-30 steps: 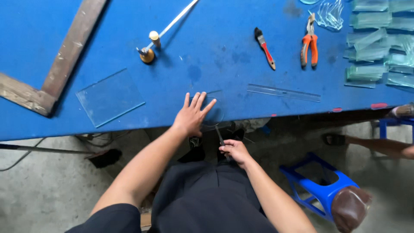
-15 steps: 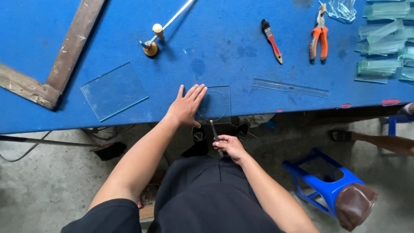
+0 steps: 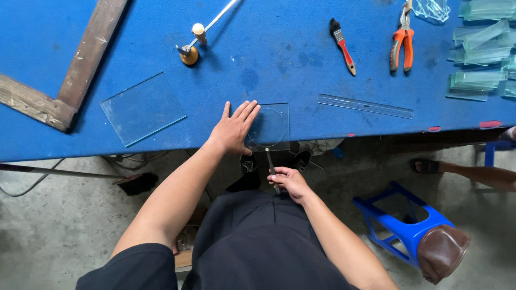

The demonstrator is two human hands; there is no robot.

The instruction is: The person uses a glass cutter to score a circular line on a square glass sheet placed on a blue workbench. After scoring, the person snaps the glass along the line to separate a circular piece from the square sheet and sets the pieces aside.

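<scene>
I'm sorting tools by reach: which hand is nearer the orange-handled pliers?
Right. The right hand holds a thin tool below the table edge, down-left of the orange-handled pliers. The left hand presses a small glass pane, farther left.

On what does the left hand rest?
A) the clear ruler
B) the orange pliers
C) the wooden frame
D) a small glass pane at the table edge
D: the left hand lies flat on the small glass pane that overhangs the blue table edge.

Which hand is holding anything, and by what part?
Right hand grips a thin metal tool by its lower end. Left hand only presses flat on the glass square.
</scene>
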